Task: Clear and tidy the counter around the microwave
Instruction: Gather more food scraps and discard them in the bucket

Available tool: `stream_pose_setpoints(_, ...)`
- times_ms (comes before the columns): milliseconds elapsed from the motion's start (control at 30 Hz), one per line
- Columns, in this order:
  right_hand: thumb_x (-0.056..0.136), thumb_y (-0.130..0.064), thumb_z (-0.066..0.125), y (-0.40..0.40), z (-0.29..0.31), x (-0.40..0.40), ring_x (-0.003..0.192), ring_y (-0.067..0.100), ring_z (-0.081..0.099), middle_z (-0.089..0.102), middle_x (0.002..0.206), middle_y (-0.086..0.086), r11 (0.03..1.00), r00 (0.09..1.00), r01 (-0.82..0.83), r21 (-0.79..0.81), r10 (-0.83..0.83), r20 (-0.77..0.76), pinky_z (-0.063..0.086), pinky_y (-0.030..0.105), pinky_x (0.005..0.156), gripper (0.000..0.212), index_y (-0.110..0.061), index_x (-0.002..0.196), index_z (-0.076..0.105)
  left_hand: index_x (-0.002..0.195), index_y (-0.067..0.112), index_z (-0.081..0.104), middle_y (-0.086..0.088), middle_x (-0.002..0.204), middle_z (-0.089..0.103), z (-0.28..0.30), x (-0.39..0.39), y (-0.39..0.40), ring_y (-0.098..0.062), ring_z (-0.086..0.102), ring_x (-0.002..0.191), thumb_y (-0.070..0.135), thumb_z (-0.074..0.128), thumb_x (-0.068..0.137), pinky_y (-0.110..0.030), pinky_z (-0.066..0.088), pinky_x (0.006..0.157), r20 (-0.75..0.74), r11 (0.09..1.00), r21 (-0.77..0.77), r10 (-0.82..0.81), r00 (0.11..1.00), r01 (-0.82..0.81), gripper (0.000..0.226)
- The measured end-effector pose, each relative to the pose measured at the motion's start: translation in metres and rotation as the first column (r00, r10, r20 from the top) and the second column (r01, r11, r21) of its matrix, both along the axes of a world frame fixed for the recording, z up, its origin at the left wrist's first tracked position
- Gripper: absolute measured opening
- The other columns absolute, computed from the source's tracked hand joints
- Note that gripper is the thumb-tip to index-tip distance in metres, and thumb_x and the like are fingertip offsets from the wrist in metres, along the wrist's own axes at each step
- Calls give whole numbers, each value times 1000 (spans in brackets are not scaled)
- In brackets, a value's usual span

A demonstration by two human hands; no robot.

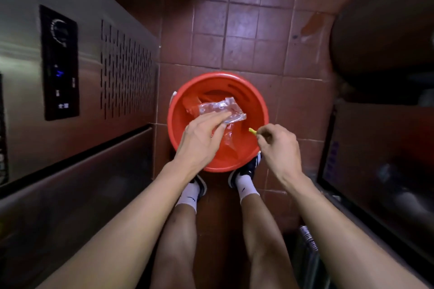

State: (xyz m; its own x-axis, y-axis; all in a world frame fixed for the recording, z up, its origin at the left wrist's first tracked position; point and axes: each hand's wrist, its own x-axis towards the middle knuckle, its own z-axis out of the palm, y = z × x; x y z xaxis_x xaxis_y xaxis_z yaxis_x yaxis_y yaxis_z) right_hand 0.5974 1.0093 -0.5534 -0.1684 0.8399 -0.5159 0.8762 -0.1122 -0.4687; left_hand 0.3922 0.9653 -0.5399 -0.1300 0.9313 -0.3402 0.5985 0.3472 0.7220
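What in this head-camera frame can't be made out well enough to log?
- The small yellow scrap, head view: too small to identify; the right hand pinches one end.
- The clear plastic wrapper: print unreadable; the left hand covers its near part.
- The red bucket: its near rim and floor are hidden by both hands and the wrapper.
- The steel appliance's control panel: labels blurred.
- The microwave and counter: not identifiable in this frame.

Looks like I'm in a commercial kitchen here: stainless steel refrigeration unit [77, 82] on my left with a digital control panel [60, 63] and vent slots [126, 70], worn red-brown tiled floor [246, 30], and a red plastic bucket [256, 101] parked on it.
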Motion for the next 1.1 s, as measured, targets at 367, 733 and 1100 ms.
stream_pose_setpoints(367,89,-19,63,12,-54,-15,87,17,64,69,94,-6,998,998,55,3,-55,-20,55,39,78,9,-24,93,70,126,23,68,9,125,68,-66,15,29,-3,61,117,19,56,98,-25,46,103,74,984,-49,176,982,-173,31)
stream_pose_setpoints(733,90,-23,62,7,-87,-27,89,19,66,70,97,-6,993,995,102,-55,-101,13,57,43,80,10,-26,93,70,127,25,67,9,124,68,-105,-2,5,-1,60,113,19,55,99,-12,43,100,75,915,-223,360,930,-336,31)
stream_pose_setpoints(1100,91,-21,62,-9,-107,-61,90,18,64,69,97,-5,996,999,33,-87,-33,-3,52,35,77,10,-24,95,71,125,33,67,8,115,72,-118,-25,-29,-16,69,101,25,54,99,-33,54,95,-14,889,-332,329,944,-314,31)
